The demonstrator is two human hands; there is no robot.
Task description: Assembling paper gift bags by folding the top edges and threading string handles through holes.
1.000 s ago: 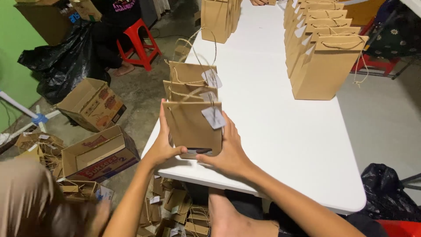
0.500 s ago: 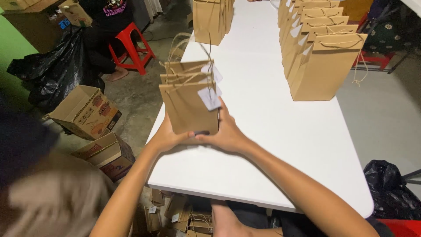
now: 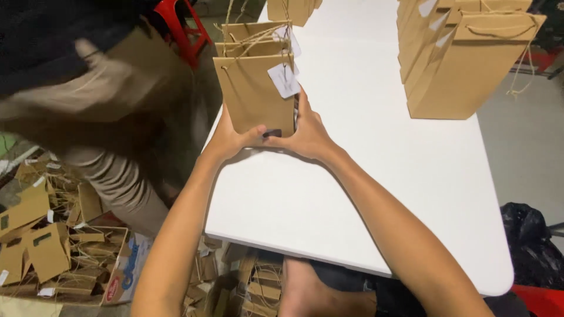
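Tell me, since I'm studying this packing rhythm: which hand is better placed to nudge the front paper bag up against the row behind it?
Probably the right hand: it sits at the front paper bag's near right corner, fingers along its side. The left hand cups the lower left corner.

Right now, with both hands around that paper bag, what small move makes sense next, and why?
Probably let go and draw the hands back. The brown paper bag already stands upright on the white table, close against the row of bags behind it, with the left hand and right hand only steadying its base.
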